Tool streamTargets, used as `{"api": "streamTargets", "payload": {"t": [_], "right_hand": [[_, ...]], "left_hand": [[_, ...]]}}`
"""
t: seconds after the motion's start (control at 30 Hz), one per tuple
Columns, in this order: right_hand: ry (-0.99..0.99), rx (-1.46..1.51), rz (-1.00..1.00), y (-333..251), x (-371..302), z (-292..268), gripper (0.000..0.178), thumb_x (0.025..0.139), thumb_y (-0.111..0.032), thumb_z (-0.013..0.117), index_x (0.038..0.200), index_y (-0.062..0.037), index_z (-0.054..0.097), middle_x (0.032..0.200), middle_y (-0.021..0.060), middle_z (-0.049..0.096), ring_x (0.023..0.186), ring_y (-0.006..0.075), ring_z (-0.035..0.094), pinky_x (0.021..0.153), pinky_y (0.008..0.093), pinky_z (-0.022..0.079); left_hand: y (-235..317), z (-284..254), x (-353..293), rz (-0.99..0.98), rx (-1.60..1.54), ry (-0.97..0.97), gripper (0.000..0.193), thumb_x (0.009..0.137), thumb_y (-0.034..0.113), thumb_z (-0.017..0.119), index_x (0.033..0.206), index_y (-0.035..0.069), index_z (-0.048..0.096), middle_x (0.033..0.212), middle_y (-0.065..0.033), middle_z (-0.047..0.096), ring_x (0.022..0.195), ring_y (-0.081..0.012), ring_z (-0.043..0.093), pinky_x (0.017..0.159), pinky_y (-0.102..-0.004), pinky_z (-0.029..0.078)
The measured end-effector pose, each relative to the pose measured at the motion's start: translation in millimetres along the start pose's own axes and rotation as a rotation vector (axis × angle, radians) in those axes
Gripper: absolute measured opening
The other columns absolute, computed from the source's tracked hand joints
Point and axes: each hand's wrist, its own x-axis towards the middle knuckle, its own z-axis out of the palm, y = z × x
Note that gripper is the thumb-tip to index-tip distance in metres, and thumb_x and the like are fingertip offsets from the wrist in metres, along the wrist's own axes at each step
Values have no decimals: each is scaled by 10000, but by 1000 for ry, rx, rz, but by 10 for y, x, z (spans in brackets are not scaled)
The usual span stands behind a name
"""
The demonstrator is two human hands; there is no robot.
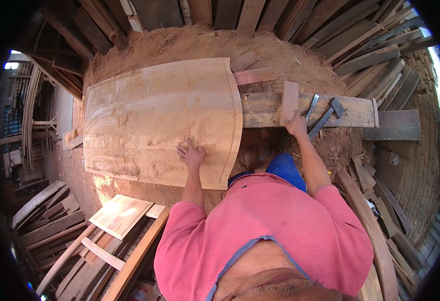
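Note:
A broad wooden panel [155,108], sprinkled with sawdust, lies to the left across the workplace. My left hand [192,154] rests on its near right part, fingers apart among the wood dust, holding nothing. On the long thick plank [262,118] to the right, my right hand [296,125] grips the near end of a short, flat wooden block [290,98]. Just right of that block lies a chisel [312,106]. Beside the chisel is a hammer [325,119] with a dark head, its handle slanting toward my right wrist.
Sawdust [180,42] covers the ground around the panel. Boards lean in rows along the far side [227,15] and far right [375,50]. A pale board [121,215] lies on stacked timber at the near left. More offcuts [380,200] are piled at my right.

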Motion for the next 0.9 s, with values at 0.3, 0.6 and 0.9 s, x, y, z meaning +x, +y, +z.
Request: {"api": "streamTargets", "payload": {"t": [0.3,0.6,0.9], "right_hand": [[-66,-51,165,-251,631,148,938,825,-442,703,1544,-96,210,1419,297,409,1288,497,417,1043,539,396],[-47,276,106,-9,1484,-111,881,773,-397,755,1461,-8,365,1253,292,607,1181,410,598,990,439,476],[-12,93,-115,-697,2602,-829,870,821,-471,681,1495,-47,331,1408,274,502,1340,424,453,1120,474,335]], "left_hand": [[243,284,-294,-81,-16,3,861,886,454,574,1598,191,167,1604,-343,33,1474,-549,37,1158,-644,141],[601,383,-290,-246,-105,14,886,891,469,576,1602,181,132,1606,-341,17,1469,-553,29,1144,-667,147],[137,648,-462,-197,-150,90,910,881,513,600,1587,122,179,1592,-347,101,1472,-526,90,1196,-564,136]]}}
